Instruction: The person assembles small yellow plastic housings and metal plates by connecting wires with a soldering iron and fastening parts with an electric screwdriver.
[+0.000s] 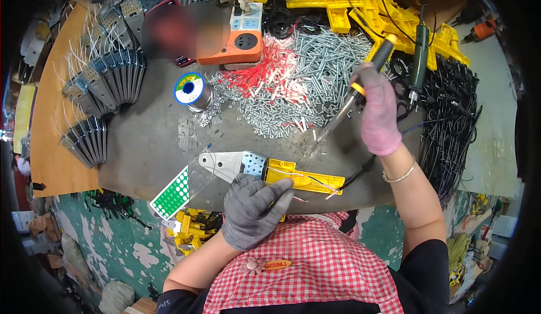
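My right hand [378, 111], in a pink-and-grey glove, grips a soldering iron [383, 53] by its black-and-yellow handle. Its metal shaft slants down left, the tip over the dark tabletop, apart from the workpiece. In a grey glove, my left hand [251, 208] is closed on the near edge of a yellow plastic handle shell [307, 182]. Thin white, red and dark wires [315, 180] lie along the shell, some ends poking out near my fingertips. A perforated metal plate [255, 164] and a flat grey bracket [221, 164] join the shell's left end.
Behind lie piles of screws [324, 60], red-and-white wire pieces [276, 69] and a solder spool [194, 91]. An orange power strip [242, 46], yellow shells [360, 9], a green electric screwdriver [420, 60] and black cables [451, 116] surround them. Grey brackets [107, 80] stand left; a green dotted panel [172, 194] overhangs the front edge.
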Demonstrator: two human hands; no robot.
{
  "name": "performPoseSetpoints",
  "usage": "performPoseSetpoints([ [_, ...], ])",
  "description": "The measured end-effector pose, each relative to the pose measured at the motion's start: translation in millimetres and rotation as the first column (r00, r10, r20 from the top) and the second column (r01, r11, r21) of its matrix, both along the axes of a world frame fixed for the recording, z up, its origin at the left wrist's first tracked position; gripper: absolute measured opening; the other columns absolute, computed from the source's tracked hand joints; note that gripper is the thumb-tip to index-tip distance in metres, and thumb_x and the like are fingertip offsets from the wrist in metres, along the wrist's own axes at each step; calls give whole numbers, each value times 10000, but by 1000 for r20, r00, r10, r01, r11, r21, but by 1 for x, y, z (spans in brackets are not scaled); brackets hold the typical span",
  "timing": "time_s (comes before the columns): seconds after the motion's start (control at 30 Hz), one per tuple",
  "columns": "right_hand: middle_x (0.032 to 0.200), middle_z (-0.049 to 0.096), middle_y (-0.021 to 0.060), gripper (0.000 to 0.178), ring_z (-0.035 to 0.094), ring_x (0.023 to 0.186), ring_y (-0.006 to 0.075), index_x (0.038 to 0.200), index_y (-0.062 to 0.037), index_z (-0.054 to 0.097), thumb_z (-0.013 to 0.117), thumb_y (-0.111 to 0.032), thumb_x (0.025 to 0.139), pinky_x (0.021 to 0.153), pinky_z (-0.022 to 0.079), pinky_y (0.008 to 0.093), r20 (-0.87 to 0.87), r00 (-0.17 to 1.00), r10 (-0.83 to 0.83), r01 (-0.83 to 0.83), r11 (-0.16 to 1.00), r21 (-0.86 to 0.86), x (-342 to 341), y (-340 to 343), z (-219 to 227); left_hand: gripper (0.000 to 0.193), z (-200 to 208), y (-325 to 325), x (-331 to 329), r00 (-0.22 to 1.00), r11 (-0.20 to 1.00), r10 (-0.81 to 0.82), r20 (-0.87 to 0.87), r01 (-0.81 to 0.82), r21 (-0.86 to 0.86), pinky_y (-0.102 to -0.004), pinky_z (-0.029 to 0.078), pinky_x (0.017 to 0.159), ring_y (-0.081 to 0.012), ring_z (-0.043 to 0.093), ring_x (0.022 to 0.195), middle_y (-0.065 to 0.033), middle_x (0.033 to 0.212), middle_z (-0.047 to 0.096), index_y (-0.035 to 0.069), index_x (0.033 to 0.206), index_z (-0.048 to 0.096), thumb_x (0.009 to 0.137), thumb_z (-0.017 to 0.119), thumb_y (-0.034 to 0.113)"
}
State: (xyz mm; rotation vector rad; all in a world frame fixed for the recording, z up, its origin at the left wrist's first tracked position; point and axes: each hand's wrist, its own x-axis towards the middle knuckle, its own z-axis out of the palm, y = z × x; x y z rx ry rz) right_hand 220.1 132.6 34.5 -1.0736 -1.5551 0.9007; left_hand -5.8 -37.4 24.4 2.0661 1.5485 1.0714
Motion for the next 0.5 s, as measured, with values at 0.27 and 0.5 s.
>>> performPoseSetpoints([
  [0.27, 846, 560, 97, 136, 540, 745, 227, 1080, -59, 575, 473, -137, 1038, 698, 474, 335, 312, 941, 127, -125, 992, -26, -1, -6, -24, 187, -7, 6, 11, 996, 993, 86, 4, -86, -79, -364, 452, 597, -234, 553, 629, -60, 665, 597, 80, 985, 788, 800, 801, 101],
  [0.5, 862, 558, 105, 267, 500, 775, 208, 999, -24, 570, 458, -260, 1056, 747, 429, 310, 95, 983, 158, -114, 926, -361, -22, -13, -12, 138, -11, 6, 11, 977, 972, 184, 106, -165, -166, -391, 473, 612, -245, 579, 627, -58, 661, 610, 121, 940, 790, 818, 817, 180],
])
